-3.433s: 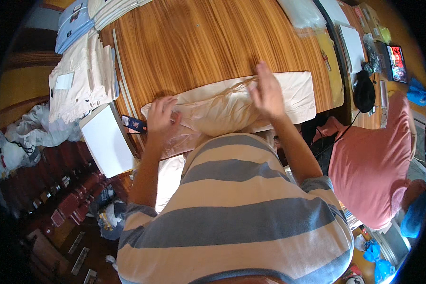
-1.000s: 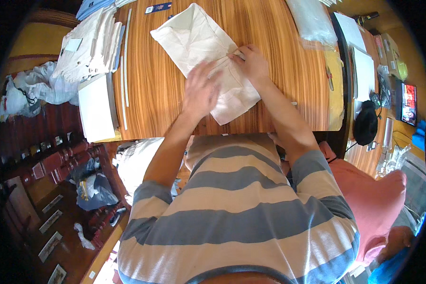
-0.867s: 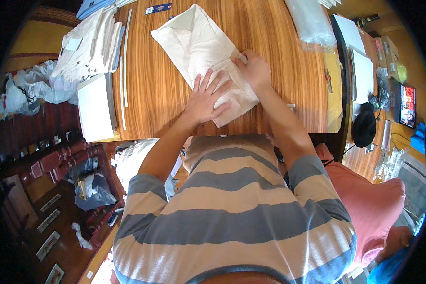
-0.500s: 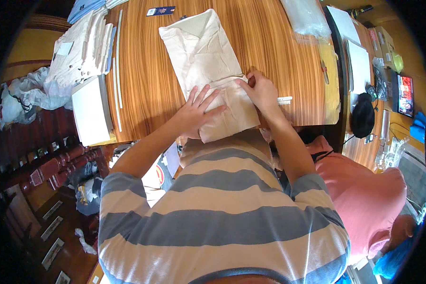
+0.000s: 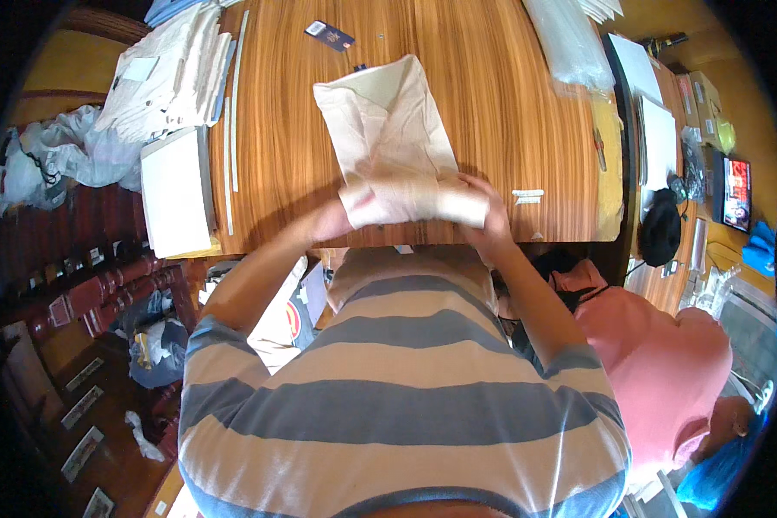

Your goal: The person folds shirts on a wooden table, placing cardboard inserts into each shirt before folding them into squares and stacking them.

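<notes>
Cream cloth (image 5: 388,134) (end folded), between left hand (image 5: 333,219) and right hand (image 5: 494,221)

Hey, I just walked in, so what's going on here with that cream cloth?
A person in a striped shirt is handling a cream cloth on a wooden table. The left hand and right hand hold opposite ends of its turned-over near part, which looks blurred. The far part lies flat, pointing away from the person. Just beyond it is a dark tag, and a stack of pale folded cloths sits to the left.
</notes>
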`<action>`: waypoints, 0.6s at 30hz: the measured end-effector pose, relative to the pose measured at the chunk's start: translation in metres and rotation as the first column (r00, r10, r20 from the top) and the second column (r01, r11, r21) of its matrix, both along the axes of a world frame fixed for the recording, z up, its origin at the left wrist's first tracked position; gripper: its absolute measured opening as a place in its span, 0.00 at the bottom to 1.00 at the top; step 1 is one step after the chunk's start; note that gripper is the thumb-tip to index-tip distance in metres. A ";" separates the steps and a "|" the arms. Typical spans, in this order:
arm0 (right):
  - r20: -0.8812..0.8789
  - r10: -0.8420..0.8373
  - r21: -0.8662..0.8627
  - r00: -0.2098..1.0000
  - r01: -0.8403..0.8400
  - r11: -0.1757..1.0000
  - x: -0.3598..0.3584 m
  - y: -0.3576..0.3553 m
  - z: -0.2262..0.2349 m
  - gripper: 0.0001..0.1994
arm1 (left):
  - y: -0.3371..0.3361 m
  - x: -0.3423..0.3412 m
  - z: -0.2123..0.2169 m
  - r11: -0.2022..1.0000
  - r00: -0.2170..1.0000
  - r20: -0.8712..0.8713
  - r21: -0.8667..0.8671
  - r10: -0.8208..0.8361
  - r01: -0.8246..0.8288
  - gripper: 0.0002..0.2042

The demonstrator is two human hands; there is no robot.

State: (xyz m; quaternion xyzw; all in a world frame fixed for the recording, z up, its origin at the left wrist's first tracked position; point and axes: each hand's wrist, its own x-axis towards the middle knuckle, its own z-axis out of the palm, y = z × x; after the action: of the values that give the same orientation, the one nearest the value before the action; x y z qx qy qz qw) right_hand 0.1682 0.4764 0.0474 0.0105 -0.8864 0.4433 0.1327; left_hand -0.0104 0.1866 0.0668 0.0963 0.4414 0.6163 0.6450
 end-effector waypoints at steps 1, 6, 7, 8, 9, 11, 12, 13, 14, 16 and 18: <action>0.067 -0.092 -0.262 0.994 0.106 0.959 -0.028 -0.010 0.005 0.21 | 0.002 -0.013 0.002 0.992 0.989 0.079 -0.029 0.125 -0.123 0.40; 0.385 -0.223 -0.193 0.896 0.315 0.929 -0.140 0.013 -0.009 0.23 | 0.022 -0.080 -0.023 0.923 0.888 0.267 -0.198 0.374 -0.329 0.39; 0.437 -0.282 -0.067 0.854 0.343 0.937 -0.149 0.015 -0.013 0.24 | 0.028 -0.083 -0.021 0.911 0.885 0.240 -0.221 0.398 -0.350 0.39; 0.380 -0.318 -0.030 0.869 0.355 0.934 -0.151 0.013 -0.017 0.26 | 0.034 -0.087 -0.018 0.897 0.883 0.211 -0.242 0.420 -0.369 0.39; 0.319 -0.353 0.007 0.879 0.371 0.929 -0.150 0.008 -0.022 0.27 | 0.038 -0.087 -0.017 0.883 0.895 0.131 -0.276 0.426 -0.380 0.38; 0.305 -0.394 0.007 0.867 0.412 0.911 -0.144 0.000 -0.020 0.29 | 0.038 -0.071 -0.023 0.846 0.903 -0.017 -0.343 0.429 -0.408 0.38; 0.345 -0.378 0.015 0.859 0.398 0.917 -0.142 -0.003 -0.015 0.28 | 0.038 -0.062 -0.025 0.791 0.869 -0.132 -0.367 0.476 -0.489 0.37; 0.377 -0.370 0.023 0.849 0.391 0.920 -0.143 -0.002 -0.010 0.28 | 0.041 -0.057 -0.025 0.736 0.825 -0.250 -0.372 0.507 -0.565 0.35; 0.407 -0.359 0.027 0.840 0.382 0.924 -0.144 -0.001 -0.007 0.28 | 0.043 -0.056 -0.028 0.675 0.766 -0.369 -0.365 0.526 -0.641 0.34; 0.357 -0.364 0.060 0.860 0.367 0.928 -0.158 0.003 -0.007 0.25 | 0.045 -0.060 -0.038 0.673 0.622 -0.670 -0.241 0.406 -0.699 0.28; 0.292 -0.373 0.055 0.881 0.373 0.926 -0.162 0.004 -0.010 0.23 | 0.055 -0.060 -0.037 0.650 0.390 -0.863 -0.099 0.321 -0.753 0.25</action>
State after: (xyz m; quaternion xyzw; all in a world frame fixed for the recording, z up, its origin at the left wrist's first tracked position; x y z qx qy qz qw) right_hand 0.0058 0.4807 0.0375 -0.2272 -0.8809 0.4072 0.0806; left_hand -0.0702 0.2413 0.0296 0.0379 0.8182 0.5571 0.1366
